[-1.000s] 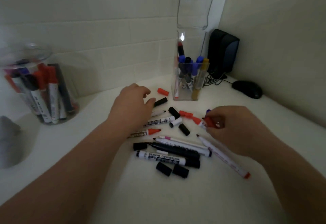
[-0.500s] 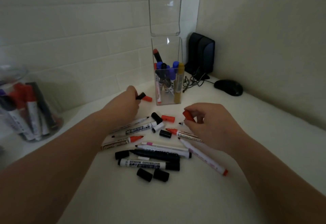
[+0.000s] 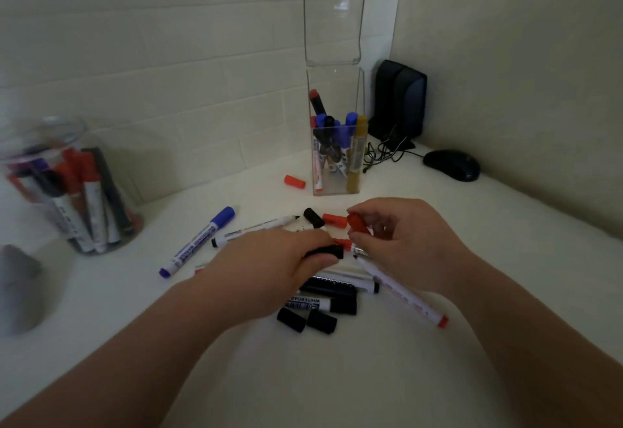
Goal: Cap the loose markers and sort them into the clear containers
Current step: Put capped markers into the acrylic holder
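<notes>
Looking down from the head view, we see both hands over the loose markers (image 3: pixel 332 287) on the table (image 3: pixel 387 377). The right hand (image 3: pixel 408 242) pinches a red cap (image 3: pixel 355 222) between the thumb and the first finger; its other fingers are loosely curled. The left hand (image 3: pixel 266 269) pinches a black cap (image 3: pixel 325 252) between the thumb and the fingers, and this cap lies across, from left to right.

The relation that matters, we think, is between the red cap and the red-tipped marker (image 3: pixel 344 244). Its tip shows in the gap between the two hands, just below the red cap and almost touching the black cap. Its body runs to the right and is hidden under the right hand, so the tip points toward the left hand. The right hand is the nearer one. We judge that the cap must face its open end to the right and slide on along this axis. We cannot tell which end of the cap is open.

Both clear containers stand apart from the hands: the square box (image 3: pixel 337 90) behind them, the round jar (image 3: pixel 33 138) well to the left.
</notes>
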The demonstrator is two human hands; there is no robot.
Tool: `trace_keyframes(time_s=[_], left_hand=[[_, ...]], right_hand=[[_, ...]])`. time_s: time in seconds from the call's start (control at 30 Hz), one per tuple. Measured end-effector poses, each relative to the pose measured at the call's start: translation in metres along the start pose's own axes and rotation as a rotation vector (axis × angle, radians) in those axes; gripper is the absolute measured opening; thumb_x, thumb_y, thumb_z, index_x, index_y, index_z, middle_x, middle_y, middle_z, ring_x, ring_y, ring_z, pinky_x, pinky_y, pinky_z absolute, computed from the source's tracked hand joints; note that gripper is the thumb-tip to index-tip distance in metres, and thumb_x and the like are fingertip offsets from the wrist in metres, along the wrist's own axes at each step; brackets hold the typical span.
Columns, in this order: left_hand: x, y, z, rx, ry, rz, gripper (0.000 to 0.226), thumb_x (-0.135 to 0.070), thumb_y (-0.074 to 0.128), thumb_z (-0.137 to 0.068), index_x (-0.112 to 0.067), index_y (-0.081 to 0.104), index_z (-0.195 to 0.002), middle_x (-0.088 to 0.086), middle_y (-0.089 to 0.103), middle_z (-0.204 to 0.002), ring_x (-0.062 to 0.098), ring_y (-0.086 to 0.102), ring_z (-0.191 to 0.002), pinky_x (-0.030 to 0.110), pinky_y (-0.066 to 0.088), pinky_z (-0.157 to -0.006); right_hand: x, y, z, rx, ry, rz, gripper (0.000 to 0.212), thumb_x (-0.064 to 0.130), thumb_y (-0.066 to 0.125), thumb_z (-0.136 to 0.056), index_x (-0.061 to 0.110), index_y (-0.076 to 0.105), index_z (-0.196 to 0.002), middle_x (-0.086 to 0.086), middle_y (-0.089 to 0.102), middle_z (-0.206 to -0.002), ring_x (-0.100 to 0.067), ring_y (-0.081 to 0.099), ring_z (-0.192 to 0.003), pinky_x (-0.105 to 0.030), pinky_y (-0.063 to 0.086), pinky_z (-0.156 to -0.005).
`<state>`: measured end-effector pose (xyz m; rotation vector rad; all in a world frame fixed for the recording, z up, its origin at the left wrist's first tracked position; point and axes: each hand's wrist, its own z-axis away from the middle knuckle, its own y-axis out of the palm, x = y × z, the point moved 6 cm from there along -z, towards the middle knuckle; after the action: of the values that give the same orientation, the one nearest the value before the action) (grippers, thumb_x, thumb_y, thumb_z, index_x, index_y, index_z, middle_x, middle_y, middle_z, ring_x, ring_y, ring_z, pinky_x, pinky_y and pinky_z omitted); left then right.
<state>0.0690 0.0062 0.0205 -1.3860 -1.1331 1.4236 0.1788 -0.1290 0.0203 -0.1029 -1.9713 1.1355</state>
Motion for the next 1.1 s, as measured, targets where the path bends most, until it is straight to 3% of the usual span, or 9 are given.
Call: trace_keyframes(time_s=[0.1, 0.23, 0.3, 0.4, 0.5, 0.67, 0.83, 1.0, 1.1], left_hand=[[0.010, 0.006, -0.003, 0.027, -0.037, -0.103, 0.035, -0.059, 0.028, -0.101, -0.046, 0.044, -0.129, -0.015, 0.059, -0.096, 0.010, 0.059, -0.087, 0.034, 0.053, -0.078], [0.018, 0.005, -0.005, 0.041, -0.067, -0.108, 0.044, -0.064, 0.039, -0.097, -0.046, 0.035, -0.137, -0.016, 0.063, -0.117, 0.011, 0.062, -0.095, 0.034, 0.055, -0.081], [0.025, 0.004, -0.002, 0.086, -0.102, -0.084, 0.047, -0.056, 0.049, -0.097, -0.041, 0.031, -0.138, -0.016, 0.063, -0.110, 0.008, 0.061, -0.088, 0.033, 0.055, -0.078], [0.037, 0.000, 0.005, 0.132, -0.150, 0.032, 0.023, -0.038, 0.052, -0.097, -0.034, 0.038, -0.114, -0.006, 0.060, -0.085, 0.010, 0.061, -0.071, 0.031, 0.057, -0.067], [0.047, -0.008, 0.012, 0.060, -0.143, 0.132, 0.003, -0.036, 0.042, -0.104, -0.035, 0.044, -0.105, -0.009, 0.061, -0.086, 0.008, 0.060, -0.070, 0.024, 0.052, -0.064], [0.033, -0.020, 0.019, -0.069, 0.017, 0.274, 0.035, -0.040, 0.050, -0.099, -0.056, 0.053, -0.130, -0.049, 0.056, -0.100, -0.023, 0.052, -0.094, -0.001, 0.037, -0.079], [0.025, -0.023, 0.025, -0.128, 0.080, 0.183, 0.049, -0.069, 0.024, -0.085, -0.075, 0.025, -0.134, -0.045, 0.057, -0.112, -0.020, 0.054, -0.089, 0.005, 0.042, -0.069], [0.017, -0.021, 0.026, -0.146, 0.104, 0.133, 0.052, -0.065, 0.022, -0.091, -0.068, 0.024, -0.143, -0.038, 0.060, -0.115, -0.011, 0.054, -0.091, 0.010, 0.041, -0.074], [0.015, -0.020, 0.026, -0.159, 0.106, 0.119, 0.053, -0.065, 0.020, -0.091, -0.066, 0.023, -0.144, -0.032, 0.062, -0.112, -0.008, 0.052, -0.090, 0.008, 0.039, -0.072]], right_hand=[[0.000, 0.000, 0.000, 0.017, -0.002, 0.037, 0.034, 0.032, 0.072, -0.088, 0.037, 0.067, -0.122, 0.023, 0.065, -0.095, 0.004, 0.061, -0.086, -0.010, 0.046, -0.076], [0.002, 0.007, 0.000, 0.096, -0.022, 0.044, 0.026, 0.032, 0.070, -0.091, 0.048, 0.064, -0.110, 0.024, 0.063, -0.083, -0.006, 0.059, -0.077, -0.017, 0.048, -0.064], [-0.001, 0.010, -0.001, 0.125, -0.031, 0.042, 0.027, 0.034, 0.069, -0.092, 0.050, 0.064, -0.113, 0.026, 0.062, -0.083, -0.002, 0.057, -0.077, -0.017, 0.043, -0.059], [-0.001, 0.014, 0.000, 0.185, -0.046, 0.069, 0.036, 0.038, 0.064, -0.094, 0.050, 0.059, -0.127, 0.029, 0.061, -0.097, 0.011, 0.054, -0.083, -0.012, 0.035, -0.069], [0.009, 0.017, 0.004, 0.223, -0.078, 0.019, 0.038, 0.038, 0.059, -0.096, 0.046, 0.055, -0.133, 0.029, 0.061, -0.093, 0.014, 0.054, -0.080, -0.008, 0.035, -0.070], [0.028, 0.007, 0.010, 0.121, -0.084, -0.422, 0.018, 0.035, 0.066, -0.082, 0.029, 0.062, -0.099, 0.009, 0.070, -0.072, -0.018, 0.060, -0.060, -0.026, 0.050, -0.055], [0.026, 0.002, 0.010, 0.097, -0.141, -0.826, 0.009, 0.016, 0.066, -0.087, 0.018, 0.073, -0.092, 0.003, 0.065, -0.066, -0.014, 0.050, -0.054, -0.024, 0.045, -0.053], [0.024, 0.007, 0.011, 0.149, -0.154, -0.761, 0.017, 0.021, 0.074, -0.082, 0.016, 0.073, -0.098, 0.000, 0.068, -0.070, -0.020, 0.051, -0.055, -0.030, 0.047, -0.053], [0.029, 0.005, 0.013, 0.134, -0.152, -0.759, 0.017, 0.023, 0.069, -0.083, 0.013, 0.074, -0.095, 0.002, 0.070, -0.071, -0.010, 0.058, -0.057, -0.021, 0.049, -0.056]])
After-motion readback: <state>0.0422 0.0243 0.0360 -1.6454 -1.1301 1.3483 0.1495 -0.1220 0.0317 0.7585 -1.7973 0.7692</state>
